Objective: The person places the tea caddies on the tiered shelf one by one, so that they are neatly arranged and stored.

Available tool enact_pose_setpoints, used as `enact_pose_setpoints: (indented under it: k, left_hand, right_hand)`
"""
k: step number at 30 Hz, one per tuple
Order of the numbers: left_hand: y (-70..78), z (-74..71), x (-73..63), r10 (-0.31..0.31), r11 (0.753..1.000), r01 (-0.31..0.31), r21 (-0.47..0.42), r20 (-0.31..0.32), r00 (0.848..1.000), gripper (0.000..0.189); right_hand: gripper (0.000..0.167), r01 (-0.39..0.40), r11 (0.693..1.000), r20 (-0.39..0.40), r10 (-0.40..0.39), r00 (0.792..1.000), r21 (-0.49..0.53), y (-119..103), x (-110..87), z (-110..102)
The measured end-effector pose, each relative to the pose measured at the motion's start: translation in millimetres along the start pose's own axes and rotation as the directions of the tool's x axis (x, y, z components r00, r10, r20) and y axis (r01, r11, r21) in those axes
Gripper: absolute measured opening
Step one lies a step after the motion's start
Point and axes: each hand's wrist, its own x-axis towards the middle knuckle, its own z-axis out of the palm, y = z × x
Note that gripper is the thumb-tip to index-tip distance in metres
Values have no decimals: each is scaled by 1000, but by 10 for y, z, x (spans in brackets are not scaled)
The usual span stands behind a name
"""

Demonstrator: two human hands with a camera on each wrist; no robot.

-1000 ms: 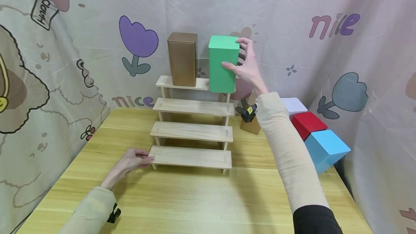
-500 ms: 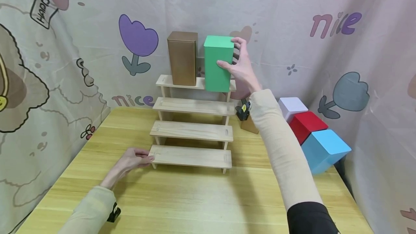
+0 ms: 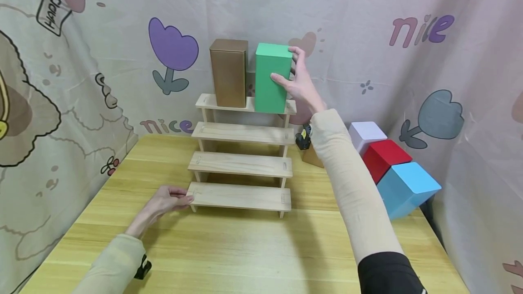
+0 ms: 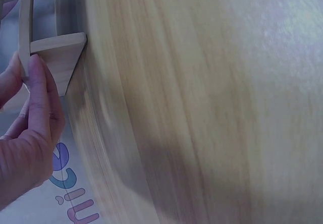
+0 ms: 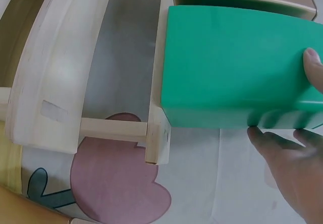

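Observation:
A tall green box (image 3: 271, 78) stands at the right end of the top step of a wooden tiered stand (image 3: 241, 163). My right hand (image 3: 301, 80) grips it from the right, thumb on the front face and fingers along the far side. In the right wrist view the green box (image 5: 237, 62) has its lower end right at the top board. A brown box (image 3: 229, 74) stands upright on the same step, to the left. My left hand (image 3: 165, 202) pinches the left end of the lowest step, and the left wrist view shows thumb and fingers (image 4: 38, 90) on the board's edge.
At the table's right side sit a white box (image 3: 365, 134), a red box (image 3: 384, 155) and a tilted blue box (image 3: 408, 187). A tan box (image 3: 312, 157), partly hidden by my right wrist, is beside the stand. A printed curtain (image 3: 339, 22) hangs behind the wooden table (image 3: 229, 253).
My right hand has moved the green box left along the top step, closer to the brown box, with a slight settling at the end. The left hand keeps its place on the stand.

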Motion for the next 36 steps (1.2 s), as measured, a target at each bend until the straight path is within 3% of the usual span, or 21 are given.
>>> enact_pose_setpoints:
  k: [7, 22, 36]
  left_hand:
    - [2, 5, 3, -4, 1000, 4, 11, -6, 1000, 49]
    - [12, 11, 6, -13, 1000, 13, -17, -4, 1000, 49]
    - [-8, 8, 25, -11, 999, 11, -36, -4, 1000, 49]
  right_hand:
    - [79, -50, 992, -68, 43, 997, -113, -1, -4, 7]
    - [80, -17, 989, -134, -3, 991, -147, 43, 2, 65]
    - [80, -20, 987, -128, -1, 992, -159, 40, 8, 85]
